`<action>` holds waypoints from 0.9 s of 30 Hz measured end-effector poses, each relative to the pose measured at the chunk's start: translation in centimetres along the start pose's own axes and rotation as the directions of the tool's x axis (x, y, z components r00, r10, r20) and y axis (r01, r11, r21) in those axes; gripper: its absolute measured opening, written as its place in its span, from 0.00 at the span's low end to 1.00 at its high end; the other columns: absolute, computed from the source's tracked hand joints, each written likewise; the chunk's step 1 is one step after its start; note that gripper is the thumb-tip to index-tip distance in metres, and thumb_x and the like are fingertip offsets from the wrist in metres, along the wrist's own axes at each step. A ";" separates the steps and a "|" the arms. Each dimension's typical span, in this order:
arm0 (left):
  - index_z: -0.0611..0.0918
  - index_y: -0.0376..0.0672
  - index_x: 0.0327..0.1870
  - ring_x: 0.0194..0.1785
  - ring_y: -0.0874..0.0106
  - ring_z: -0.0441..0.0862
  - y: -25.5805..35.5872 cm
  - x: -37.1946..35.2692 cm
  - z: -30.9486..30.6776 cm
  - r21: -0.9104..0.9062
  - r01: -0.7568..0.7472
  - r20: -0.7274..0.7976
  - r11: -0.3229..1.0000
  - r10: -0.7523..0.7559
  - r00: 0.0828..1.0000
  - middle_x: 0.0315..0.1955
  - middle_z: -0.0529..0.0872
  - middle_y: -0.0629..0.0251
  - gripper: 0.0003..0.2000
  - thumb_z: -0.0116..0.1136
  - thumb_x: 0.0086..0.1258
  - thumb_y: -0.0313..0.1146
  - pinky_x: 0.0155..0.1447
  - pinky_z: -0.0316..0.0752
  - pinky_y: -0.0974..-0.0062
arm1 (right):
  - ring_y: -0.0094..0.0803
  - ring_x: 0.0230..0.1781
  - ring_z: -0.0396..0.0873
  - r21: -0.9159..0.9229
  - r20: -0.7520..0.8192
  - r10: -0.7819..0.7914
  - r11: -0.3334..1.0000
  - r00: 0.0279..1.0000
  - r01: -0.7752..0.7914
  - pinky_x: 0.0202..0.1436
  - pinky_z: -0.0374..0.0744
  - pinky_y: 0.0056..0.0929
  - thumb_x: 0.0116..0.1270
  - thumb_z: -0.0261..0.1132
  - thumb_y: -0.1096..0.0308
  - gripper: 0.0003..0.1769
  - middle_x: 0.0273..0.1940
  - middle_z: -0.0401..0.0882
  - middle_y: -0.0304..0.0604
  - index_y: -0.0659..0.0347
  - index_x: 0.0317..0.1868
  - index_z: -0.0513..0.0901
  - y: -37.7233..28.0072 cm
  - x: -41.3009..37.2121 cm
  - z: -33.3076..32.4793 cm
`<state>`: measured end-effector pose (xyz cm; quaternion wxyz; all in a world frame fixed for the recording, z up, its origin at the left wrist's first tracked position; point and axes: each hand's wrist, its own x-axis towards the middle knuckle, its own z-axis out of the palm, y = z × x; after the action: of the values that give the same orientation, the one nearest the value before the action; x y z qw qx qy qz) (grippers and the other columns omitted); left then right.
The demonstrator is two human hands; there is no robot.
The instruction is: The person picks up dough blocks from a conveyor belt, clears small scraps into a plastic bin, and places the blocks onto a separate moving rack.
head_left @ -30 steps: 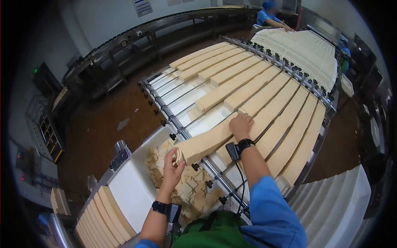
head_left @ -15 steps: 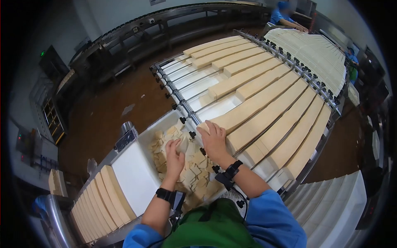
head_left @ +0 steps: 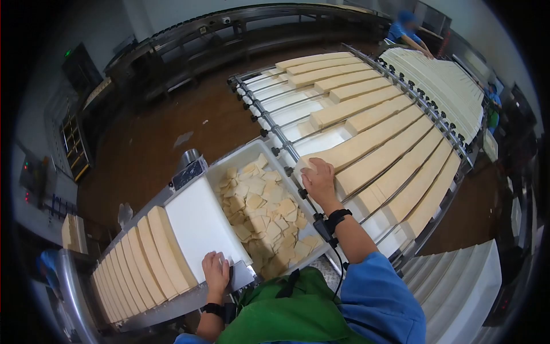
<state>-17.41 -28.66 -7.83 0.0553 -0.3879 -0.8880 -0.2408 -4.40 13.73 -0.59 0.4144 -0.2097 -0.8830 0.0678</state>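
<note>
My right hand (head_left: pixel 319 179) curls its fingers over the near end of a long row of thin, pale-yellow sheets (head_left: pixel 362 146), which look like dough wrappers packed face to face. That row lies in one lane of a rack with metal divider rods. Down at the near edge of a white board (head_left: pixel 201 221) rests my left hand (head_left: pixel 216 272), its fingers slightly bent and apart, nothing visible in them. Between the two stands a white bin (head_left: pixel 220 166) full of loose square sheets (head_left: pixel 266 215).
Left of the white board, several pale stacks (head_left: pixel 163 246) lie side by side on a belt. A metal rail with black knobs (head_left: pixel 275 151) edges the rack. White ribbed trays (head_left: pixel 458 281) stand at the lower right. A person in blue (head_left: pixel 405 34) works at the back.
My left hand has left the space above the bin and come down to the white board's near edge. My right hand stays on the row's end. The whole view has shifted slightly.
</note>
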 end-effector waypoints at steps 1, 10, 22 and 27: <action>0.79 0.38 0.52 0.58 0.51 0.72 -0.1 -0.1 0.0 -0.061 0.006 0.009 0.998 -0.006 1.000 0.54 0.76 0.49 0.17 0.60 0.63 0.35 0.63 0.66 0.58 | 0.42 0.60 0.69 0.002 0.007 -0.011 1.000 1.000 0.011 0.62 0.64 0.45 0.54 0.69 0.68 0.11 0.55 0.74 0.46 0.51 0.39 0.86 -0.1 -0.1 0.1; 0.78 0.38 0.57 0.60 0.50 0.70 0.7 0.1 -0.2 -0.086 0.042 0.025 0.995 -0.040 0.999 0.57 0.74 0.48 0.20 0.59 0.64 0.37 0.65 0.65 0.56 | 0.42 0.61 0.69 -0.060 -0.009 0.014 0.998 1.000 -0.015 0.62 0.63 0.47 0.52 0.72 0.66 0.15 0.56 0.74 0.45 0.47 0.43 0.84 0.2 -0.5 0.7; 0.75 0.38 0.59 0.65 0.51 0.67 -0.1 0.3 -0.4 -0.077 0.005 0.147 0.997 0.007 0.989 0.59 0.72 0.48 0.21 0.58 0.66 0.36 0.68 0.59 0.54 | 0.45 0.66 0.65 -0.215 0.010 0.222 0.953 0.975 -0.214 0.66 0.61 0.50 0.54 0.73 0.62 0.34 0.65 0.68 0.49 0.54 0.63 0.73 -1.8 0.3 0.4; 0.74 0.39 0.60 0.66 0.52 0.66 -0.1 0.3 -0.4 -0.076 -0.017 0.150 0.997 0.028 0.988 0.59 0.72 0.48 0.21 0.57 0.67 0.36 0.69 0.58 0.53 | 0.49 0.68 0.64 -0.498 0.217 0.607 0.742 0.765 -0.448 0.70 0.60 0.54 0.56 0.71 0.51 0.42 0.65 0.69 0.53 0.65 0.65 0.68 -1.8 2.1 0.6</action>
<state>-17.73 -28.64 -7.42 -0.0237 -0.4168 -0.8756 -0.2431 -6.58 13.05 1.01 0.1505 -0.5223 -0.8388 0.0316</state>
